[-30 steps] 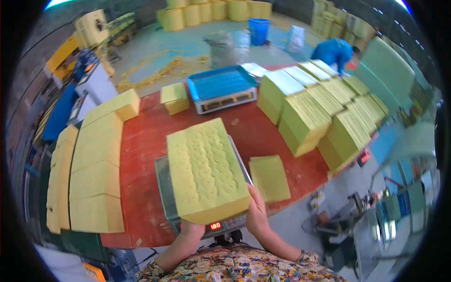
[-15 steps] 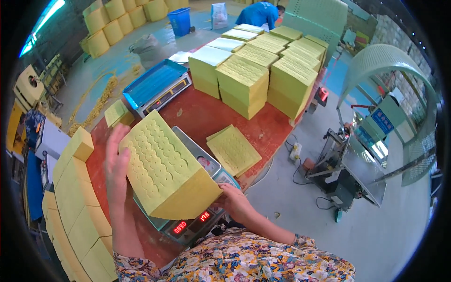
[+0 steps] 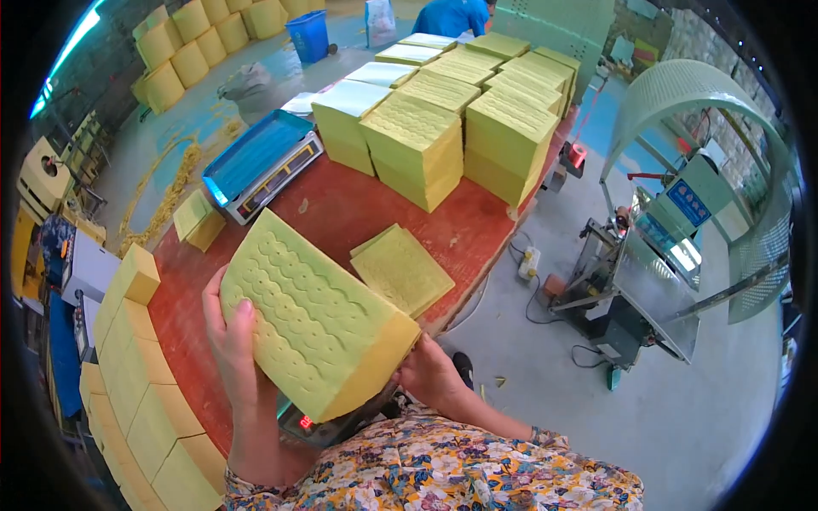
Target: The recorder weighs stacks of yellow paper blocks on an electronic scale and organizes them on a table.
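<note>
A thick block of yellow paper sheets [image 3: 311, 307], its top stamped with rows of scalloped, coin-like cuts, is gripped between my two hands. My left hand [image 3: 234, 336] presses against its left side, thumb over the top edge. My right hand [image 3: 429, 368] is closed on the block's lower right corner, with its fingertips partly hidden underneath. Below the block is a weighing scale [image 3: 328, 428] with a lit red display, mostly covered by it. A thin pile of matching yellow sheets [image 3: 405, 268] lies on the red table, just beyond the block.
Tall stacks of yellow paper [image 3: 417, 149] fill the table's far end. A second scale with a blue tray [image 3: 260, 153] and a small paper bundle [image 3: 198, 217] stand at left. More blocks [image 3: 158, 400] line the left edge. A metal machine [image 3: 635, 289] stands right; a person in blue [image 3: 452, 17] bends beyond.
The block has risen and tilted toward me, now hiding most of the scale beneath. My left hand has come in flat against its side; it was looser before. The view has shifted slightly.
</note>
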{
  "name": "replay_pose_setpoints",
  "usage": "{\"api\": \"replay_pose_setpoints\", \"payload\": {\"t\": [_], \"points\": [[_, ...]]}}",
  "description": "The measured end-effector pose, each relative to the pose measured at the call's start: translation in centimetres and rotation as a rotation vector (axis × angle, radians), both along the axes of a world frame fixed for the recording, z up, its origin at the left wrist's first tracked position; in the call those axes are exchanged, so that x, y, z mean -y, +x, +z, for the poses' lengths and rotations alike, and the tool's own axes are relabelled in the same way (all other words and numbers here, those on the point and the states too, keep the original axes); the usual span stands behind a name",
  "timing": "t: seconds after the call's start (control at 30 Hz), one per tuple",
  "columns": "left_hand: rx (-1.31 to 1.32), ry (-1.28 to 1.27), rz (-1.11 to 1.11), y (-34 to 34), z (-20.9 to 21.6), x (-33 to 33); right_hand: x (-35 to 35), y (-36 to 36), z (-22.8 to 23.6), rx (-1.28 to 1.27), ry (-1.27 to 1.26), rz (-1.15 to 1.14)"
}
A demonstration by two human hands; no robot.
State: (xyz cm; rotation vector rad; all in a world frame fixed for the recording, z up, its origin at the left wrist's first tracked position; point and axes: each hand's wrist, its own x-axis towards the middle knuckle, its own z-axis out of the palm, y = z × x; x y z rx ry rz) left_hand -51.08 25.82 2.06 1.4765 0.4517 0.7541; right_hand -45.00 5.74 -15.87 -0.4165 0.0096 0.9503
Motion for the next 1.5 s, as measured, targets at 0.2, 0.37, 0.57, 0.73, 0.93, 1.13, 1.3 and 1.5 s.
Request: {"api": "replay_pose_setpoints", "payload": {"t": [0.2,0.37,0.57,0.73,0.93,1.13,1.3,1.5], "points": [[0.191,0.013,-0.089,8.1,-0.7,7.6,6.0,8.0,-0.1,0.151,-0.068,-0.137],[0.170,-0.033,-0.139,19.3,-3.5,11.0,11.6,17.7,-1.5,0.142,-0.077,-0.228],[0.091,-0.162,-0.133,28.5,-7.3,14.3,14.6,26.9,-5.4,0.077,-0.183,-0.213],[0.030,-0.108,-0.067,31.3,-8.9,15.3,16.4,29.5,-7.6,0.090,-0.221,-0.110],[-0.167,0.069,-0.003,31.3,-8.7,16.3,19.9,30.7,-8.1,0.219,-0.321,0.060],[-0.231,1.191,0.119,28.8,-5.3,18.0,20.9,29.1,-7.8,0.283,-0.479,0.311],[-0.283,1.262,-0.360,27.9,-4.3,20.6,20.0,28.9,-6.6,0.301,-0.638,0.430],[-0.304,1.362,-0.252,30.6,-6.4,18.9,16.8,31.5,-5.6,0.383,-0.659,0.366]]}}
